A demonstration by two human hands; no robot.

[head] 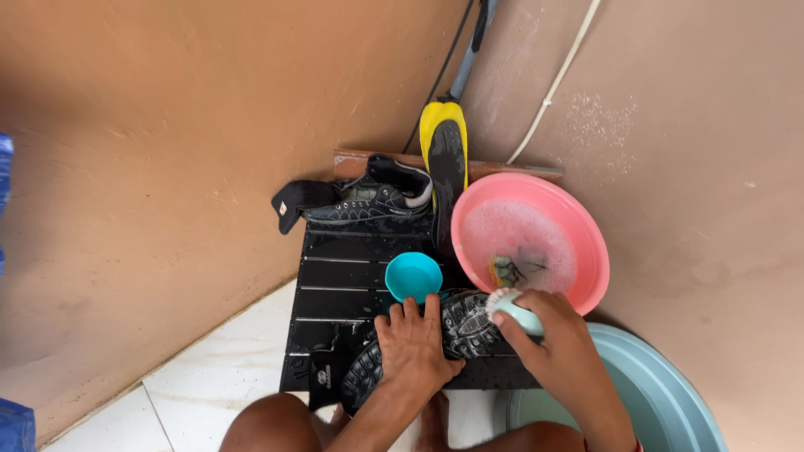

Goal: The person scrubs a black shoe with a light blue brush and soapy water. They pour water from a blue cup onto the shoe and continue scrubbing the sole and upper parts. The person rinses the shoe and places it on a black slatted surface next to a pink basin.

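Left hand (414,347) presses flat on a black shoe (456,326) to steady it, while right hand (544,331), at three o'clock, grips a scrub brush (511,308) against its sole.

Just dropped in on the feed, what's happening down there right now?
A person is crouched over a black slatted board in a corner. Their left hand presses down on a black shoe lying sole-up, while the right hand holds a pale scrub brush against the sole. A small teal cup stands just behind the shoe, and a pink basin of soapy water sits to the right. A second black shoe lies at the back of the board, beside a yellow and black flipper propped against the wall.
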